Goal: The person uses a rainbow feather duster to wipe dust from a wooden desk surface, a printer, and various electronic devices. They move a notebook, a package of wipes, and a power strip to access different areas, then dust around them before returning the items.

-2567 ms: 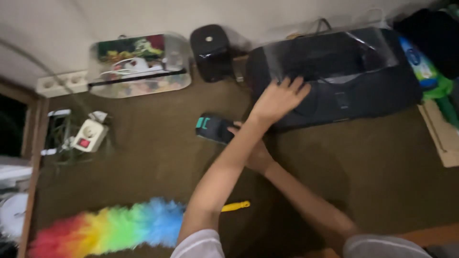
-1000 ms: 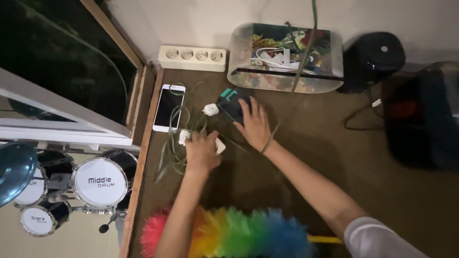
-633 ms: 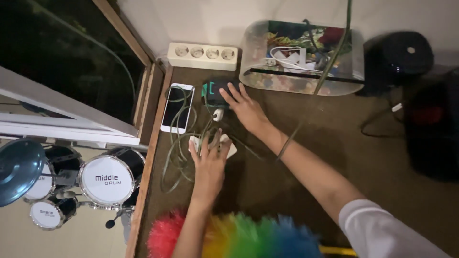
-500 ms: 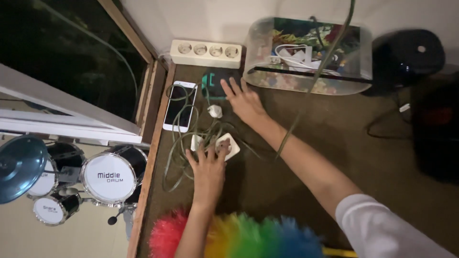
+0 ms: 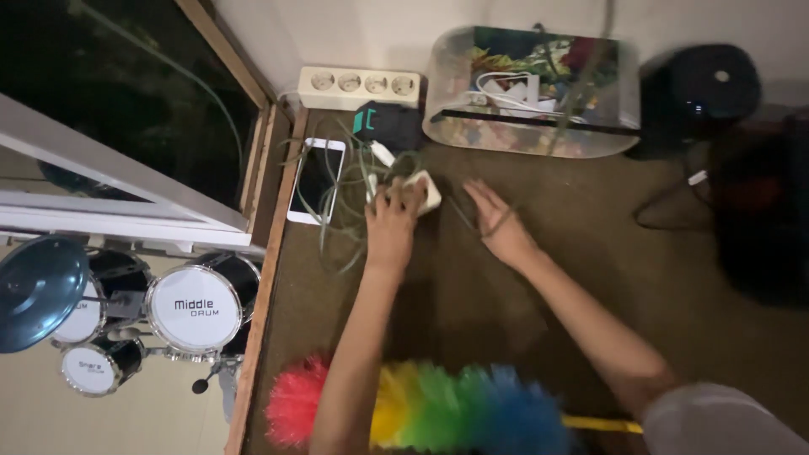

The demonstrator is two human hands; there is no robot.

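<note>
Brown worktop by window, dim light. Left hand clenched on white socket adapter w/ green cord tangled beside phone. Right hand released, flat on worktop, holding nothing. Black device sits by power strip. Judging: gadgets partly gathered near corner; cord still loose, rainbow duster untouched.

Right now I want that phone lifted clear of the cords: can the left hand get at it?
Probably yes. The left hand rests on the small white socket block, close beside the phone. Only thin green cords trail over the phone's right side; its screen is mostly bare.
</note>
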